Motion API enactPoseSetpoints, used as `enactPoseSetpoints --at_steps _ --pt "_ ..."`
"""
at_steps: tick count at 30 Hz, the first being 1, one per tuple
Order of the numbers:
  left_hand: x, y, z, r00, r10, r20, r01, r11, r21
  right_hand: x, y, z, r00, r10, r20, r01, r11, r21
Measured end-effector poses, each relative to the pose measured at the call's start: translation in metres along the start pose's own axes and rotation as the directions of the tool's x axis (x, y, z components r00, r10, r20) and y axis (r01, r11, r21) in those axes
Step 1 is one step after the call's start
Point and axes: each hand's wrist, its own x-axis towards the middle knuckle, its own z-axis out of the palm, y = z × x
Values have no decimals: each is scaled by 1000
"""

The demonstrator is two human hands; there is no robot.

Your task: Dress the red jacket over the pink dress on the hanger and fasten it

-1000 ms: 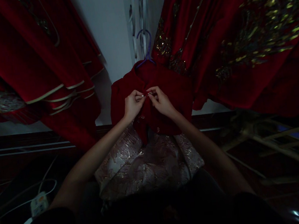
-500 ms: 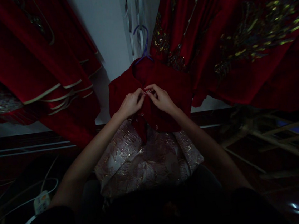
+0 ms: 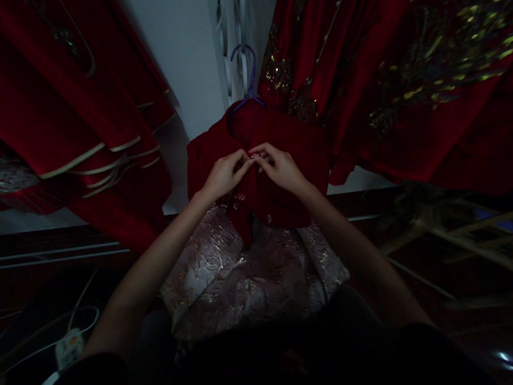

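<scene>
A red garment top [image 3: 294,197] with a patterned, shiny pinkish skirt part [image 3: 266,278] below hangs in front of me on a purple hanger [image 3: 251,82]. Just under the collar, my left hand [image 3: 228,174] and my right hand [image 3: 281,168] meet at the front opening. Both pinch a small beaded fastening [image 3: 253,156] there, which the fingertips partly hide. More small beaded ornaments [image 3: 237,199] show lower on the front, whose edges hang apart toward the bottom.
Red garments with pale trim [image 3: 91,125] hang at the left, and red garments with gold sequins [image 3: 460,27] at the right. A white power strip [image 3: 69,348] with a cable lies lower left. A wooden slatted frame [image 3: 484,240] stands in the dim right side.
My left fingertips have shifted slightly right, closer to the right ones, over the fastening. The garment hangs almost exactly as before.
</scene>
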Motion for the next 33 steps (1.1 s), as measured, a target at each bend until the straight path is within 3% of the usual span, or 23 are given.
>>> enactPoseSetpoints --at_steps 5,17,23,28,33 --pt "3 -1 -11 995 28 93 -37 995 94 3 0 -3 1000 -22 14 22 1000 15" --pt "13 4 -14 978 114 173 -145 974 176 7 5 -9 999 -13 53 9 997 81" --pt "19 12 -11 963 95 251 -182 919 350 8 7 -5 999 -22 32 21 999 27" --pt "13 21 -1 979 38 199 -111 923 369 12 12 10 989 23 -148 -32 998 -63" --pt "0 17 17 998 -8 66 -2 989 148 12 22 21 969 60 -241 -82 993 -84"
